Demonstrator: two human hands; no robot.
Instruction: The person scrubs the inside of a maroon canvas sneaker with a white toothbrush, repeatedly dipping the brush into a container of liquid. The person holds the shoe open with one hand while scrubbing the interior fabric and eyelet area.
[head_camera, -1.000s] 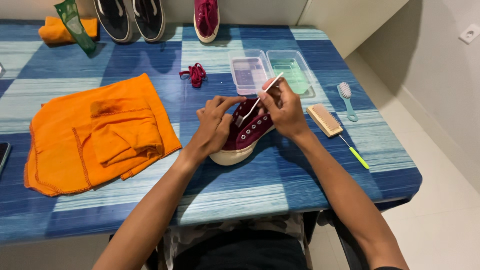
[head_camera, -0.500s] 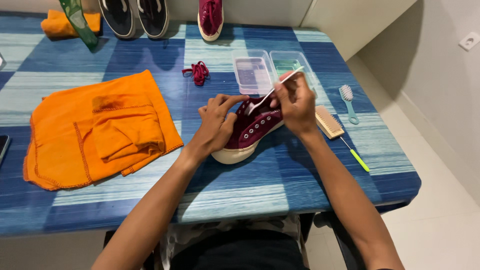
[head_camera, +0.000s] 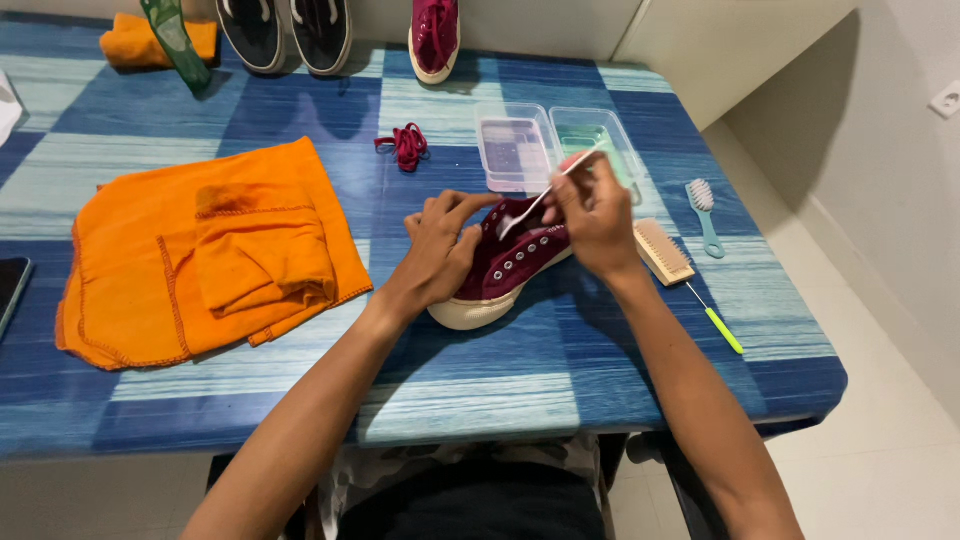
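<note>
My left hand (head_camera: 440, 250) gripped the maroon sneaker (head_camera: 505, 270) lying mid-table on the blue checked tablecloth (head_camera: 480, 390). My right hand (head_camera: 592, 215) pinched a thin white brush (head_camera: 540, 200), fingers clamped together, its tip inside the shoe.

A rectangular table (head_camera: 600, 390) covered with a blue and pale turquoise checked cloth fills most of the view. Its far edge stands against a plain cream wall (head_camera: 540, 25), which bends at a corner beyond the far right corner of the table. To the right of the table's right edge lies a floor of large pale tiles (head_camera: 880, 440), meeting a light grey wall (head_camera: 880, 130) that carries a white square socket plate (head_camera: 946, 98). The light is soft and even, and a faint shadow falls on that grey wall.
</note>
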